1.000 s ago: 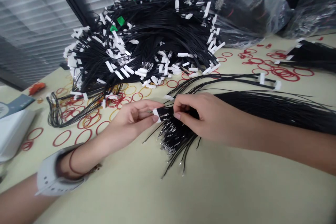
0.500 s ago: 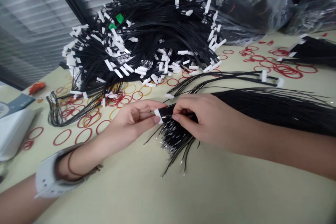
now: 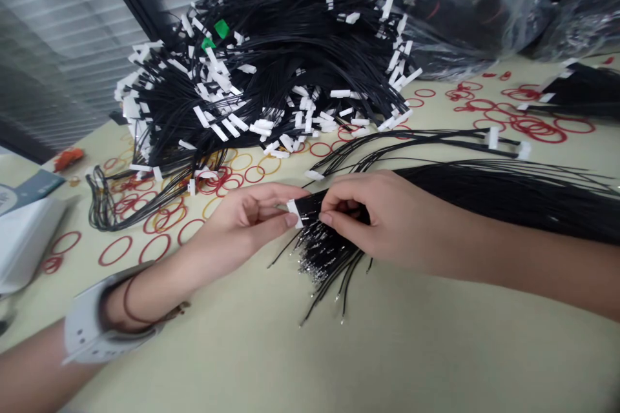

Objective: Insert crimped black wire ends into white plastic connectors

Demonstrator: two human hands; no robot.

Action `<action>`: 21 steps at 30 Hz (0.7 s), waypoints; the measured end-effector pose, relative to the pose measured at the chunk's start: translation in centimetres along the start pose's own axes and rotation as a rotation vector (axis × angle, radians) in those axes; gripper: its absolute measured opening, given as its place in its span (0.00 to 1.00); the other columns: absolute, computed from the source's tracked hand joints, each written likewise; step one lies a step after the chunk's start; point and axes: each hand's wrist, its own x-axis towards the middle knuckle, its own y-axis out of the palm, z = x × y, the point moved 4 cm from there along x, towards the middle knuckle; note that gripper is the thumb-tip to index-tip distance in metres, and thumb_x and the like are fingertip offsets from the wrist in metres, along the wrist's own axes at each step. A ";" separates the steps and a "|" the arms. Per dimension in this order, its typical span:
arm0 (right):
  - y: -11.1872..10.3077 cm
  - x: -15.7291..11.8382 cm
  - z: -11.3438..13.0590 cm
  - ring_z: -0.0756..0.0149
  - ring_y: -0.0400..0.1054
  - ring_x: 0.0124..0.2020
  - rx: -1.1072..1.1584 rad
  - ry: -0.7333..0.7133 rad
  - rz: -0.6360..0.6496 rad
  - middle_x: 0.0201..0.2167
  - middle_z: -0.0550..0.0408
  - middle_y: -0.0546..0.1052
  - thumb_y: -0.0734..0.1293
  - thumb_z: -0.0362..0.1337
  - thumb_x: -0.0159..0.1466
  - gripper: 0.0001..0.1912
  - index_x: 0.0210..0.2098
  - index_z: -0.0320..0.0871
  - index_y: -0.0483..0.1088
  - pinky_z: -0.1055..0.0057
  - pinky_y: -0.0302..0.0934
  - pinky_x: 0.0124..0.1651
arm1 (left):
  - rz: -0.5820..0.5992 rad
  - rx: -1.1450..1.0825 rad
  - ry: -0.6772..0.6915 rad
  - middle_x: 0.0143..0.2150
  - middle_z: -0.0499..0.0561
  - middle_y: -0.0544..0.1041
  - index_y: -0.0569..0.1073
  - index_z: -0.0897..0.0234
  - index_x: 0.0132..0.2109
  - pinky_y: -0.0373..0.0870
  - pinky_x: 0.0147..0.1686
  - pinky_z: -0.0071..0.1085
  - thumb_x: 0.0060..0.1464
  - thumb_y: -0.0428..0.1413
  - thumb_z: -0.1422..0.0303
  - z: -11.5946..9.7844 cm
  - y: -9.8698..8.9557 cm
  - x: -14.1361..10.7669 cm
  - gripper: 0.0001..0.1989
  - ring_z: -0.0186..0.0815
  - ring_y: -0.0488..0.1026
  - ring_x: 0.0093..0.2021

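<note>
A white connector (image 3: 293,211) is pinched between the thumb and fingers of my left hand (image 3: 252,219). Black wires run side by side from it toward my right hand (image 3: 363,210), whose thumb and forefinger are closed on them. Below both hands, loose wire ends with small metal tips (image 3: 317,258) fan out over the table. The long black wire bundle (image 3: 484,200) stretches to the right, partly covered by my right forearm.
A large heap of black cables (image 3: 290,58) with white connectors lies at the back. Red rubber bands (image 3: 116,250) and yellow ones are scattered around. Clear plastic bags (image 3: 455,19) stand back right. At the left edge is a white box (image 3: 29,239).
The view has shifted slightly. Both hands keep nearly the same place and grip, with no clear change in the wires.
</note>
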 end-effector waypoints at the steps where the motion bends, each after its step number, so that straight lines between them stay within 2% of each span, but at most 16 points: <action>1: 0.0 0.0 0.0 0.79 0.58 0.21 0.009 0.009 0.001 0.20 0.64 0.70 0.60 0.31 0.56 0.07 0.24 0.43 0.68 0.77 0.50 0.25 | -0.005 0.004 -0.007 0.35 0.45 0.78 0.74 0.62 0.41 0.67 0.31 0.14 0.49 0.56 0.77 0.0 0.0 -0.1 0.11 0.24 0.73 0.32; 5: 0.1 -0.2 -0.1 0.79 0.57 0.20 0.026 0.036 -0.016 0.19 0.65 0.69 0.60 0.31 0.55 0.07 0.23 0.43 0.68 0.77 0.49 0.23 | -0.005 0.031 -0.035 0.36 0.48 0.79 0.73 0.64 0.42 0.68 0.32 0.17 0.49 0.56 0.76 -0.3 0.3 -0.2 0.11 0.27 0.73 0.34; 11: 0.2 -0.1 0.2 0.78 0.57 0.20 0.042 0.003 0.001 0.19 0.64 0.69 0.60 0.29 0.55 0.08 0.22 0.42 0.67 0.77 0.49 0.24 | -0.005 0.030 -0.042 0.38 0.50 0.79 0.73 0.65 0.43 0.69 0.35 0.22 0.50 0.56 0.74 -0.4 0.5 -0.4 0.11 0.32 0.74 0.37; 21: 0.2 0.1 0.3 0.78 0.57 0.22 0.083 -0.063 0.062 0.21 0.63 0.69 0.59 0.30 0.57 0.07 0.26 0.41 0.67 0.77 0.50 0.26 | -0.011 0.069 -0.029 0.40 0.49 0.79 0.73 0.66 0.43 0.70 0.38 0.20 0.50 0.55 0.75 -1.0 0.7 -0.6 0.11 0.31 0.75 0.40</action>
